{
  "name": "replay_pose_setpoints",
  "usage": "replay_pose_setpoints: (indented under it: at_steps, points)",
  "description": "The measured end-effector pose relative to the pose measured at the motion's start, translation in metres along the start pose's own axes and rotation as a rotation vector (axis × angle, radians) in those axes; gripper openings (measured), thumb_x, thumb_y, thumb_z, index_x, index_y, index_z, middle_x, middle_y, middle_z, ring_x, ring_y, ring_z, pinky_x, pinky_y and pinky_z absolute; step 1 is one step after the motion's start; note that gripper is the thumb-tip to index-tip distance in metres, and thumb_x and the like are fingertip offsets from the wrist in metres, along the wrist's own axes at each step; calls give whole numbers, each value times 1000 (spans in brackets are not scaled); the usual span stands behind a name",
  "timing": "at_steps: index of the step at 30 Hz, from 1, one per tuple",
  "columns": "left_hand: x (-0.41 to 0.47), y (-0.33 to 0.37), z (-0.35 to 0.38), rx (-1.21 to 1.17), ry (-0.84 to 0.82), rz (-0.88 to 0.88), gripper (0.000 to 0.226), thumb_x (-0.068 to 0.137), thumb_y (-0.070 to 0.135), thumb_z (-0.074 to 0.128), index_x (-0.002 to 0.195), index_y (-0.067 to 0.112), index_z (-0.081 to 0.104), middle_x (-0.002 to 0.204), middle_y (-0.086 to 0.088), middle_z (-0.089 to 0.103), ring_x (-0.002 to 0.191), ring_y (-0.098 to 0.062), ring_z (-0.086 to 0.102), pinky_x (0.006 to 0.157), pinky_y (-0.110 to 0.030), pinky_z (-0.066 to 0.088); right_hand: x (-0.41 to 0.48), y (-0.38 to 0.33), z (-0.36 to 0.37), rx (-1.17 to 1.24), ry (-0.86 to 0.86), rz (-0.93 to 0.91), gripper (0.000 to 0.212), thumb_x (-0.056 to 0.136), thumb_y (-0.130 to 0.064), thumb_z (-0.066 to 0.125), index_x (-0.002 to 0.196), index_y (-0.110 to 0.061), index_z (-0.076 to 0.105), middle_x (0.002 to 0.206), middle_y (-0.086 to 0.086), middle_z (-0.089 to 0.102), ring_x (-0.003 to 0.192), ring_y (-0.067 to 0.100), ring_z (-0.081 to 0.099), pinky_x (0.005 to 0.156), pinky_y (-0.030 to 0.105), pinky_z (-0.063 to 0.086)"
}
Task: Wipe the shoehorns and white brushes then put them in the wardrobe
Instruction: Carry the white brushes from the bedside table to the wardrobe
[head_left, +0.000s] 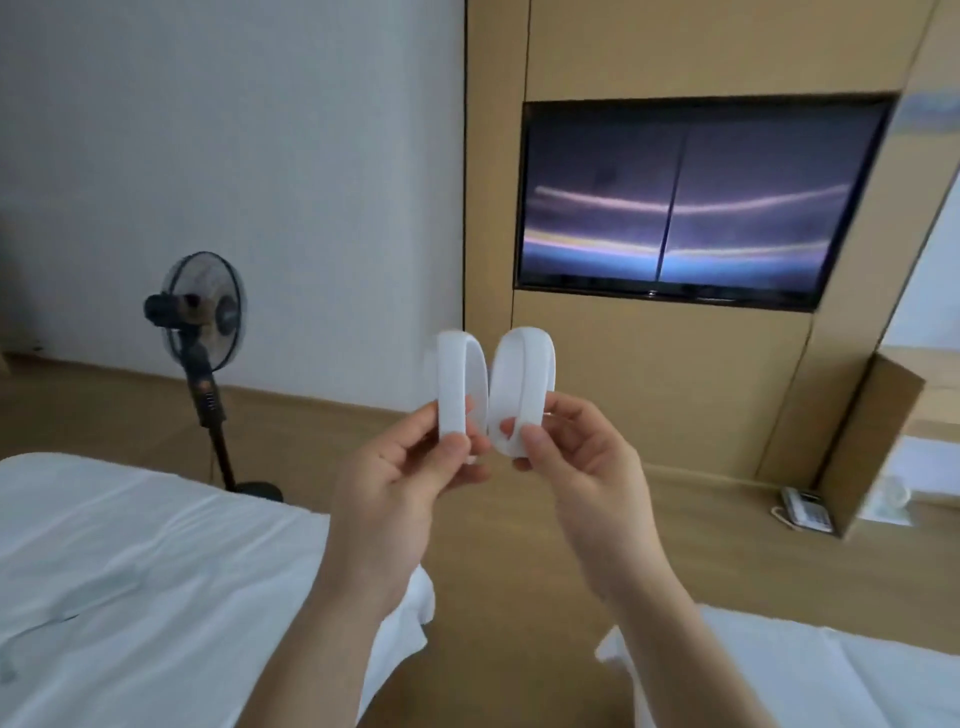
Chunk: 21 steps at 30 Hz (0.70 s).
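I hold two white curved plastic pieces up in front of me, side by side and nearly touching. My left hand (410, 467) pinches the lower end of the left white piece (457, 384) between thumb and fingers. In my right hand (576, 462), the right white piece (524, 384) is gripped at its bottom end. Both pieces arch upward like loops; whether they are shoehorns or brushes is unclear from this angle. No cloth and no wardrobe are in view.
A white bed (130, 587) lies at lower left and another white bed (810, 680) at lower right. A black standing fan (202, 332) is by the wall. A wall television (675, 202) faces me. A telephone (804, 509) sits on the floor beside a cardboard panel (867, 447).
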<state>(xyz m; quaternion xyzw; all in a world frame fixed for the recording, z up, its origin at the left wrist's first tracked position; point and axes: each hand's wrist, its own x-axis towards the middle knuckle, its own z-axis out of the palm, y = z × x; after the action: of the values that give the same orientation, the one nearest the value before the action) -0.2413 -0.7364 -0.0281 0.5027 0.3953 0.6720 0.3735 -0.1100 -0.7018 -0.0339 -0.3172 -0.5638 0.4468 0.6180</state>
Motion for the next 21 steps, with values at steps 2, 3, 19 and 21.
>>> replay_pose_setpoints:
  at_steps: [2,3,19,21]
  points:
    - [39,-25,21,-11,-39,-23,20,82,13,60,97,20,71,79,-2,73,71,-14,70,76,-29,56,39,18,-19,-15,55,-1,18,88,-4,58,98,-19,62,87,3,75,76,11,66,71,24,52]
    - [60,-38,29,-22,-53,-31,21,81,12,60,99,18,70,79,-2,73,70,-15,71,77,-30,56,60,27,-26,-23,69,-3,18,88,-4,58,98,-19,62,87,3,75,75,11,66,72,24,52]
    - [394,-185,122,-55,-109,-50,26,87,2,58,96,23,70,84,-3,75,78,-18,71,65,-12,51,382,160,-106,-71,144,19,27,88,1,56,100,-21,66,92,-4,75,82,9,68,71,20,53]
    - [428,-207,126,-32,-69,-32,28,86,2,58,96,25,71,85,-3,75,83,-22,70,67,-12,51,423,184,-113,-50,111,25,28,88,2,56,99,-22,66,88,-2,75,79,8,67,69,21,52]
